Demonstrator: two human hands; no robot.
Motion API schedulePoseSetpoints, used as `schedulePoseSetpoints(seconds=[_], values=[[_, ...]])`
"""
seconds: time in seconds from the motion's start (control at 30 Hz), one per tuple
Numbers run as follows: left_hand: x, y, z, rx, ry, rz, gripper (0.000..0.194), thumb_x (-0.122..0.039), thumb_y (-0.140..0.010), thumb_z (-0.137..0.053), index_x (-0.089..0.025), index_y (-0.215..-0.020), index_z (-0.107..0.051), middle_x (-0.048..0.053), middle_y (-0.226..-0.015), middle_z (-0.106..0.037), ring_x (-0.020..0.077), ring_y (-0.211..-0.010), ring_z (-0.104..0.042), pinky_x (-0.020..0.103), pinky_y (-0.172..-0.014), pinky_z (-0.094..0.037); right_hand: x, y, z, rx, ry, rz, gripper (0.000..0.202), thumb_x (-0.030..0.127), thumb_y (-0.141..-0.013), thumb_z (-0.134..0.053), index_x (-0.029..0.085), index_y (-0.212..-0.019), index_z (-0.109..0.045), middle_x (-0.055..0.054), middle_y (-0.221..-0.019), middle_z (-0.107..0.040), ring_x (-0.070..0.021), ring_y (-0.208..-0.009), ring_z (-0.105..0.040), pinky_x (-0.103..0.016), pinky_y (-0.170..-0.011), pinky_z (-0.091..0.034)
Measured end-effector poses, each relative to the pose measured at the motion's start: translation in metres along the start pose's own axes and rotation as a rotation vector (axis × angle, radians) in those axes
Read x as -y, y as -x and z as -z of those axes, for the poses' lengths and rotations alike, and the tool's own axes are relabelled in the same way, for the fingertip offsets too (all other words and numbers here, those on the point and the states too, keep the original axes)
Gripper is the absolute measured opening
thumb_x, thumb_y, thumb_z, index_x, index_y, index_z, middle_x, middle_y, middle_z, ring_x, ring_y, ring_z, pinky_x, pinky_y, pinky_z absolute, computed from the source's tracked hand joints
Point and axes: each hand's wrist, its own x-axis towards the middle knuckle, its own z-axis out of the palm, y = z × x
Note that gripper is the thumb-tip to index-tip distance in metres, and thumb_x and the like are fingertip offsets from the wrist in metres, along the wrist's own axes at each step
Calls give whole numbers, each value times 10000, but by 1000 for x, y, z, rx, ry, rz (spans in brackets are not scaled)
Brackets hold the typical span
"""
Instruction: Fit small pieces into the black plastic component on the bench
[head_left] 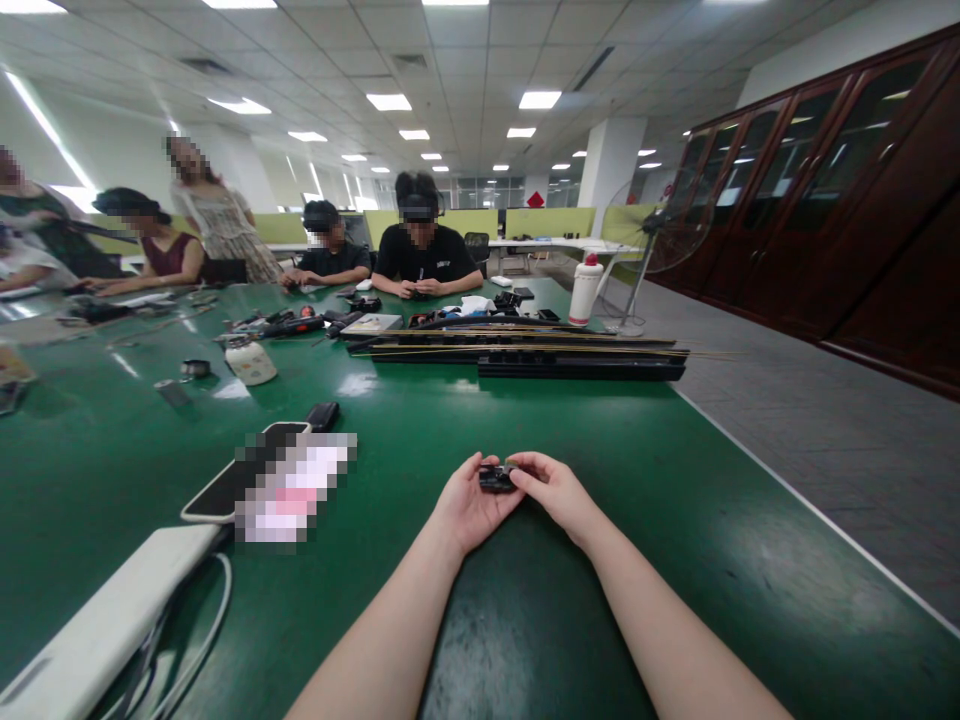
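A small black object [495, 479], perhaps a plastic part, is held between my two hands above the green table [390, 600]. It is too small to name its kind. My left hand [469, 508] cradles it from the left and below, palm turned up and fingers curled round it. From the right, my right hand [553, 492] pinches its near end between thumb and fingertips. My fingers cover part of its edges.
To the left lie a phone [247, 470], a blurred pink-and-white item [296, 490] and a long white case [112, 610] with cables. Black strips [581, 368] cross the table ahead, near a white bottle [585, 290] and a jar [251, 360]. Several people sit or stand beyond.
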Motion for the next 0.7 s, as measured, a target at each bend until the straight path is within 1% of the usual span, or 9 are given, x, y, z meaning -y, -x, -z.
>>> schedulePoseSetpoints(seconds=[0.2, 0.37, 0.53, 0.7], values=[[0, 0, 1, -11, -7, -11, 363, -303, -884, -353, -120, -665, -577, 96, -740, -628, 197, -762, -626, 389, -761, -506, 2, 0, 1, -52, -66, -24, 366, 431, -587, -720, 194, -850, -630, -42, -870, -690, -196, -857, -627, -386, -884, -439], [0, 1, 0, -27, -14, -31, 404, -344, -898, -323, -117, -678, -574, 121, -789, -633, 215, -811, -629, 397, -764, -506, 3, 0, 2, -95, -128, -44, 369, 413, -577, -732, 188, -853, -633, -48, -862, -691, -203, -870, -624, -387, -889, -430], [0, 3, -4, -42, 0, -52, 473, -394, -905, -257, -111, -680, -563, 156, -854, -627, 266, -905, -618, 418, -744, -516, -1, -2, 5, -131, -214, -48, 335, 365, -596, -731, 181, -860, -636, -44, -860, -686, -191, -857, -623, -373, -890, -419], [-1, 5, -7, -56, 64, -78, 444, -344, -903, -264, -99, -676, -557, 201, -948, -604, 321, -1041, -557, 421, -745, -521, -1, -3, 6, -141, -331, -69, 315, 326, -598, -734, 184, -859, -627, -28, -811, -687, -179, -820, -633, -363, -874, -429]])
